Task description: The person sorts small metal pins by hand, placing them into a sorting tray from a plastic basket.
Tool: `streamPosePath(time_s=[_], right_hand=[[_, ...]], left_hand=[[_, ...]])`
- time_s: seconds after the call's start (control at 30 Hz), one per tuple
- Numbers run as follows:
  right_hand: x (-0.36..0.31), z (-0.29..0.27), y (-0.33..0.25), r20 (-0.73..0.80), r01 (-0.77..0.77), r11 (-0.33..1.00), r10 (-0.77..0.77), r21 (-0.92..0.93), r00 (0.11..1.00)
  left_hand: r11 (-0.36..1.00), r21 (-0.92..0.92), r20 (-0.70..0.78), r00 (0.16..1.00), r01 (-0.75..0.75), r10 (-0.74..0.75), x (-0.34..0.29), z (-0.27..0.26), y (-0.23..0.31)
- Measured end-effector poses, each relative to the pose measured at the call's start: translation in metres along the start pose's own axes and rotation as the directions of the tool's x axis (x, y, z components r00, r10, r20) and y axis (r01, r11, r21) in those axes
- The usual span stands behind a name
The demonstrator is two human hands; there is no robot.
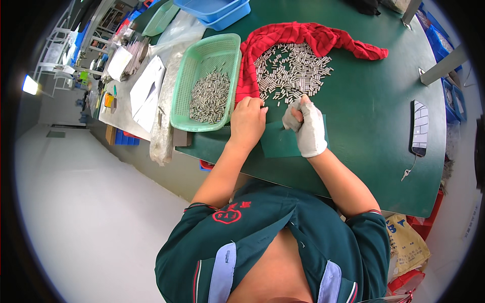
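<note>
Small metal cylinders (298,76) lie in a loose pile on the green tabletop, with a red checked cloth (318,34) curving round their far and left sides. My left hand (247,120), bare, rests at the cloth's near end, fingers curled together; what they hold, if anything, is too small to make out. A white glove with bare fingertips covers my right hand (309,129), closed just in front of the pile. Whatever is between its fingers is hidden. Under it lies a flat green sheet (278,144). Left of my left hand, a light green basket (181,108) contains many similar cylinders.
Blue trays (230,19) stand at the far edge. A phone (419,129) with a key (405,174) on a cord lies at the right. Metal posts (444,65) rise at the table's right edge. White papers (146,93) and a plastic-wrapped bundle (164,126) lie left of the basket.
</note>
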State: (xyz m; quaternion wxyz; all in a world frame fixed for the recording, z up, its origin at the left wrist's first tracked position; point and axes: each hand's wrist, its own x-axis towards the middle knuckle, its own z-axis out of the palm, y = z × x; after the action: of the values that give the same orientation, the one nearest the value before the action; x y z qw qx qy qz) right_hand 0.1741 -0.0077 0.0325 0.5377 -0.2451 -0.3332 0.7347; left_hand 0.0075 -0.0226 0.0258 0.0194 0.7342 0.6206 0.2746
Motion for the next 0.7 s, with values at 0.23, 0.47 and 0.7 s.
streamPosePath(time_s=[0.23, 0.47, 0.7], right_hand=[[-0.002, 0.006, -0.003, -0.032, -0.006, 0.995, 0.003, -0.099, 0.999], [0.0, -0.003, 0.0, -0.021, -0.03, 0.999, 0.03, -0.011, 0.999], [-0.002, 0.001, -0.004, 0.042, -0.012, 1.0, 0.012, -0.003, 0.999]], left_hand=[[0.991, 0.136, -0.024, 1.0, -0.009, 0.012, 0.003, 0.017, -0.012], [0.97, -0.239, 0.007, 0.999, 0.042, -0.042, 0.002, 0.009, -0.012], [0.563, -0.787, 0.224, 0.967, 0.251, -0.119, -0.011, -0.004, -0.011]])
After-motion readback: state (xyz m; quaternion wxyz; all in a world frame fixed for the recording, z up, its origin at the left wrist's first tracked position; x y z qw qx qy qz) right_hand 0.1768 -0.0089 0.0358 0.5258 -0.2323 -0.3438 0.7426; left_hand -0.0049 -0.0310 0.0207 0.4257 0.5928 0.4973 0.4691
